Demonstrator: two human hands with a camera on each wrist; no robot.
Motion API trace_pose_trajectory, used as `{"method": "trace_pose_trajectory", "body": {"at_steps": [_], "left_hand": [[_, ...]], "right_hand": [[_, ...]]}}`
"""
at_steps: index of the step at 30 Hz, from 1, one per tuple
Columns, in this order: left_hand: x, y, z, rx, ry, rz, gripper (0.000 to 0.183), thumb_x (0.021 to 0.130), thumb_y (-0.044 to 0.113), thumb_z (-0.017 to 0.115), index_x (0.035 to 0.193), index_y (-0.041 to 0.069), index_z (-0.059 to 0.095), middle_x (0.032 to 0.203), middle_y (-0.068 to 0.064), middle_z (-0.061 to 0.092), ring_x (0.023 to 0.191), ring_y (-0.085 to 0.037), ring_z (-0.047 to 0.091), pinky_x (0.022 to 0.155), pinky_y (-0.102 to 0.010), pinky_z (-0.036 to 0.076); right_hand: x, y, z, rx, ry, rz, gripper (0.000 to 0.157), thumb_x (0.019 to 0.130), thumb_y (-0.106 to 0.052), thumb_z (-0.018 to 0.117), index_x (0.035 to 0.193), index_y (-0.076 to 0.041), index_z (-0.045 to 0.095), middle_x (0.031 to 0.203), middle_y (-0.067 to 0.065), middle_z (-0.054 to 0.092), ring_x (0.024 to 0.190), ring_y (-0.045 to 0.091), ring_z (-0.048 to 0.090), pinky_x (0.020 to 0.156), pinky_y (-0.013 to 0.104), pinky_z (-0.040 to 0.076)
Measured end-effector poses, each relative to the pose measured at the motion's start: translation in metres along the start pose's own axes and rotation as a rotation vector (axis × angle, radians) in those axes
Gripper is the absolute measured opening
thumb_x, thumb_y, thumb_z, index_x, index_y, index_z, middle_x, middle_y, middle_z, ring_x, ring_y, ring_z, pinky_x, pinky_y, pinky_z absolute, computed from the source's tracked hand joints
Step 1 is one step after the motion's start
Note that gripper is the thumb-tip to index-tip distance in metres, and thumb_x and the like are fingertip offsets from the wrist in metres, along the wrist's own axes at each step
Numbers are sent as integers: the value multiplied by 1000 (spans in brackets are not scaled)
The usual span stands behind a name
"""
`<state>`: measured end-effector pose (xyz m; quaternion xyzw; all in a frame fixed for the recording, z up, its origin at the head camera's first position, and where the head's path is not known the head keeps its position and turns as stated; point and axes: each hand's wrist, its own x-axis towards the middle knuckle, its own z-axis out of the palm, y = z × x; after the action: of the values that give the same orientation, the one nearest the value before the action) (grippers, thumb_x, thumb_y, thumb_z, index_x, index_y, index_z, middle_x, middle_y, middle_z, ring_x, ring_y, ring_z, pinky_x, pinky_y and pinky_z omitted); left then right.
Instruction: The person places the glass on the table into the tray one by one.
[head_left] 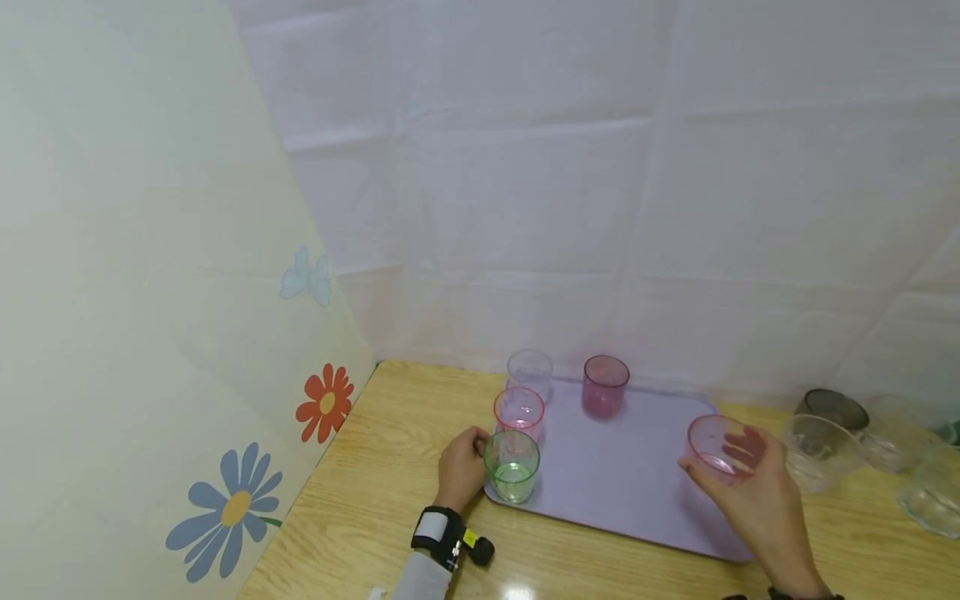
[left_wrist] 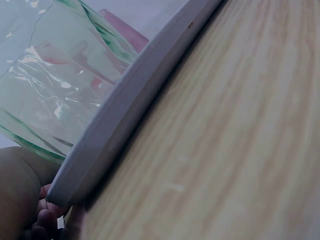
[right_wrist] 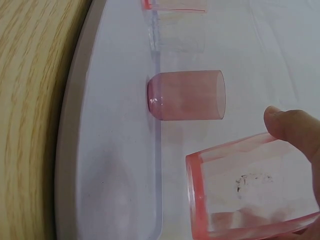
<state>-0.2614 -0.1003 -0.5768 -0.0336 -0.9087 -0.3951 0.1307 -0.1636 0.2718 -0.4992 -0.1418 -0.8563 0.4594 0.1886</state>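
My right hand (head_left: 772,500) holds a clear pink-tinted glass (head_left: 712,450) above the right end of the lilac tray (head_left: 630,475). In the right wrist view the thumb (right_wrist: 292,127) lies along one side of this glass and fingers show blurred through it. My left hand (head_left: 461,471) is at the tray's left edge, its fingers curled at the rim beside a green glass (head_left: 512,479). On the tray's left side stand that green glass, a red-rimmed glass (head_left: 519,412) and a colourless glass (head_left: 529,371). A darker pink glass (head_left: 604,387) stands at the back middle.
Right of the tray, a dark grey glass (head_left: 832,408), a clear glass (head_left: 813,467) and other clear glassware (head_left: 933,496) sit on the wooden table (head_left: 352,508). A white sheet (head_left: 525,167) hangs behind; a flower-decorated panel (head_left: 150,292) stands at the left.
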Motion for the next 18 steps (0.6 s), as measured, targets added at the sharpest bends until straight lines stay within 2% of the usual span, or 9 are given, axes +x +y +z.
{"method": "trace_pose_trajectory", "body": {"at_steps": [18], "left_hand": [[-1,0,-1,3,12,17,9,86,4,73,92,11,72,75,6,59,68,-5,50,63,-24,41]], "right_hand": [[1,-3,4,4,11,-28,104,77,-28,97,154,3,33,142,29,59,95,-28,36,77,-3,36]]}}
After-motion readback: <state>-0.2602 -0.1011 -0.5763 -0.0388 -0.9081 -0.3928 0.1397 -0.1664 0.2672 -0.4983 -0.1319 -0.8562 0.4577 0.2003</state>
